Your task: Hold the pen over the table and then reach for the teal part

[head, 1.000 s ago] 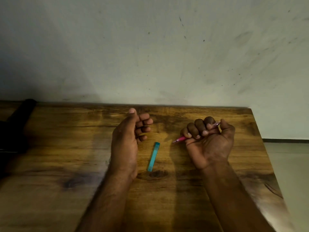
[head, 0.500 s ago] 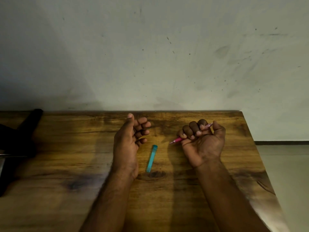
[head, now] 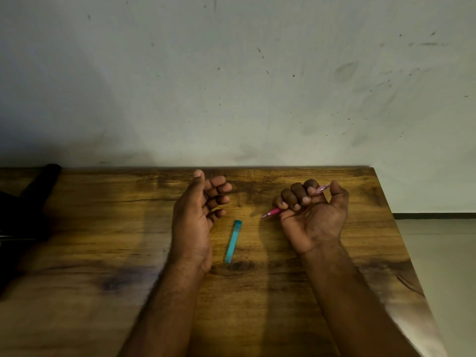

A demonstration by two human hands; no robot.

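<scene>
Two things matter on this table (head: 322, 292) right now: the pink pen (head: 273, 211) in my right hand (head: 313, 212) and the teal cap (head: 233, 241) lying flat on the wood between my two wrists. My right hand has its fingers curled tight round the pen's barrel, palm turned up, with the pointed end sticking out past my little finger toward the middle of the table and the paler back end showing between my forefinger and thumb. My left hand (head: 198, 215) holds nothing; it stands on its edge with the thumb up and the fingers loosely bent, just beside the cap but not touching it. The cap lies nearly lengthwise away from me, its far end close to my left fingertips and well short of the pen's tip. I judge that I am between steps: the pen is in hand, the cap is loose, and neither is meeting the other yet. To bring them together I would need my left fingers to drop and pinch the cap, lift it, and line its open end up with the pen's point, which I cannot tell from here. A dark object (head: 38, 184) sits at the far left edge, against the scuffed wall (head: 231, 86).
</scene>
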